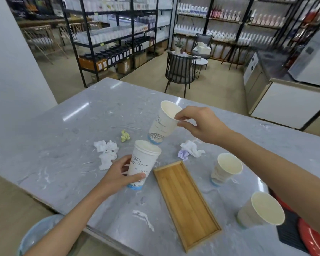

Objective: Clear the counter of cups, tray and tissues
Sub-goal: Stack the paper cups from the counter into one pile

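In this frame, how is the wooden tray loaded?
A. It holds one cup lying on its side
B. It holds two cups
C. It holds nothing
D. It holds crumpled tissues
C: the tray lies bare on the counter, while the cups stand beside it or are in the hands, and the tissues lie on the stone.

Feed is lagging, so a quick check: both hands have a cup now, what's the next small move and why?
Probably lower the tilted cup in the right hand into the cup stack held by the left hand: its base already hangs just above the stack's open rim.
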